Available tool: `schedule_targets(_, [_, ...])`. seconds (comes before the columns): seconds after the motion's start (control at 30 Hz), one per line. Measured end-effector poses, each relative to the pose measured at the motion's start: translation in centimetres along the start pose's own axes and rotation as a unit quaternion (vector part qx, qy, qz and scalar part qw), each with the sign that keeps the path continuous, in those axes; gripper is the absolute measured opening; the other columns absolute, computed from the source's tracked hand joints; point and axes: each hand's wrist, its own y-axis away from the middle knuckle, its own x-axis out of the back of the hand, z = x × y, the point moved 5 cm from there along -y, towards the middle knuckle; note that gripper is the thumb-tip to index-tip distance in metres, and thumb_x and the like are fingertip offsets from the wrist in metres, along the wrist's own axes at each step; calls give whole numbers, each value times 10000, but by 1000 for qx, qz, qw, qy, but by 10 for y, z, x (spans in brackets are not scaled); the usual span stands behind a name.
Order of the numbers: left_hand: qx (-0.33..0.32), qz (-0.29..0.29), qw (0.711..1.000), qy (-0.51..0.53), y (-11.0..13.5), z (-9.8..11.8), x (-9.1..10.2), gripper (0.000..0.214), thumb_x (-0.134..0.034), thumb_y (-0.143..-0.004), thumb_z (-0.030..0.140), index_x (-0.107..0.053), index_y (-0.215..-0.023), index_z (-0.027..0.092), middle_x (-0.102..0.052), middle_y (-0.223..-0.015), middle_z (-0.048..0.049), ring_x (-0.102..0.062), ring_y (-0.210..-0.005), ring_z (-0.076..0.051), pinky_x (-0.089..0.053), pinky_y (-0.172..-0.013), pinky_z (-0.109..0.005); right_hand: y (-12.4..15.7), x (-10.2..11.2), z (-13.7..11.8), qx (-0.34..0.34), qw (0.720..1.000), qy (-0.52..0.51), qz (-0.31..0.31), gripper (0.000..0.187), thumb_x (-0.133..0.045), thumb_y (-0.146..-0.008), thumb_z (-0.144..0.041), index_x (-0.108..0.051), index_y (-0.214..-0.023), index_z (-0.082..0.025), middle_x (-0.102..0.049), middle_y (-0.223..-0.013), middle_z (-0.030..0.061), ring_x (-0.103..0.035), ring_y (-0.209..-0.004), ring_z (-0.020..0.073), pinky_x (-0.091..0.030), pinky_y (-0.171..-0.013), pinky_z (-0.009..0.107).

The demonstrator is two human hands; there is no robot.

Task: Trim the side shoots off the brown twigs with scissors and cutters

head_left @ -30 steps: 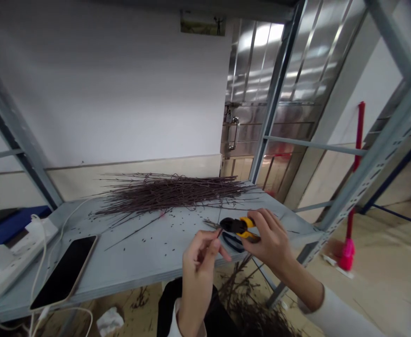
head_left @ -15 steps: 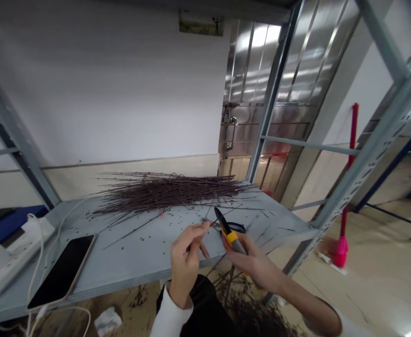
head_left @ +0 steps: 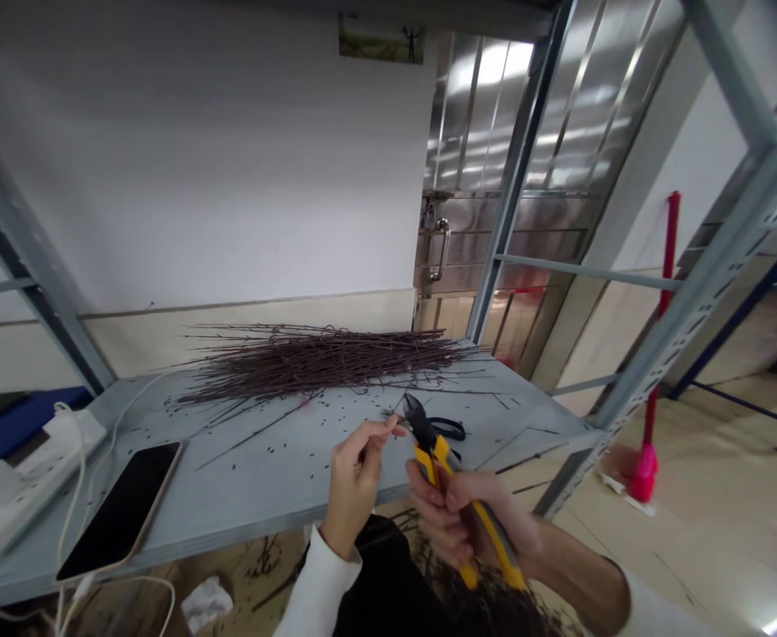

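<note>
My right hand (head_left: 451, 518) is wrapped round a pair of diagonal cutting pliers (head_left: 421, 425) with yellow and grey handles, their black jaws pointing up and away. Just left of the jaws, my left hand (head_left: 357, 473) pinches a thin dark twig (head_left: 399, 403) between thumb and forefinger; much of it is hidden by the fingers. Black-handled scissors (head_left: 451, 431) lie on the shelf behind the pliers. Farther back, a heap of long brown twigs (head_left: 322, 361) is spread along the wall side of the grey shelf (head_left: 229, 495).
A phone (head_left: 123, 509) on a cable and a white power strip (head_left: 23, 495) take up the left of the shelf. Dark clippings dot its surface. Metal posts (head_left: 514, 168) frame the sides. More twigs (head_left: 495, 602) are below the front edge, near my lap.
The pliers have turned so both handles now show, and my right hand has rolled round them. My left hand has shifted slightly right, still pinching.
</note>
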Motion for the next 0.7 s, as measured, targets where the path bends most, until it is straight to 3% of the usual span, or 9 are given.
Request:
schedule_targets(0.07, [2,-11,1000,-23,0,5,-1,222,-480,-908,320,-642,-832,189,-737,-830,-46,-377,-409,-70,-367,-444,-202,-1,12,-4,35,993,74,86,179,-560,-603,-212,-398,-677,-207,-312,-534,-99,-182,-430,45,-161,-417,191])
schedule_targets(0.13, [-1,-17,999,-29,1,9,-3,224,-475,-913,323,-639,-829,196,-735,-806,-38,-377,-417,-79,-410,-507,-216,1,22,-11,67,969,174,164,191,-581,-627,-245,-410,-704,-210,-309,-553,-101,-191,-445,47,-177,-431,196])
schedule_targets(0.23, [13,-24,999,-23,0,13,-5,234,-478,-911,354,-640,-830,206,-729,-758,-34,-354,-399,-89,-396,-488,-222,7,26,-29,133,897,350,233,160,-556,-646,-260,-419,-712,-208,-301,-582,-83,-254,-500,74,-228,-466,217])
schedule_targets(0.37, [37,-47,998,-17,0,16,-5,249,-486,-905,408,-636,-848,218,-718,-709,-27,-388,-402,-109,-336,-443,-220,13,19,-50,180,766,550,280,60,-464,-670,-208,-421,-712,-209,-330,-591,-60,-319,-546,110,-269,-511,243])
schedule_targets(0.47, [51,-71,996,-30,1,19,-3,233,-476,-914,398,-619,-872,219,-706,-685,-8,-409,-428,-119,-332,-474,-231,17,20,-58,200,649,666,309,53,-440,-690,-217,-422,-739,-213,-396,-566,-50,-382,-512,135,-285,-510,261])
schedule_targets(0.6, [59,-85,992,-68,5,23,-1,224,-446,-932,372,-600,-885,217,-698,-682,-2,-447,-489,-131,-337,-536,-243,20,36,-59,228,494,763,348,158,-449,-724,-244,-462,-872,-194,-588,-691,39,-542,-588,206,-353,-528,282])
schedule_targets(0.7, [78,-81,991,-77,9,22,-3,230,-440,-927,392,-589,-884,221,-692,-667,-2,-437,-459,-130,-289,-491,-248,21,49,-59,248,387,805,374,253,-469,-692,-200,-482,-944,-185,-639,-794,90,-602,-691,248,-400,-557,296])
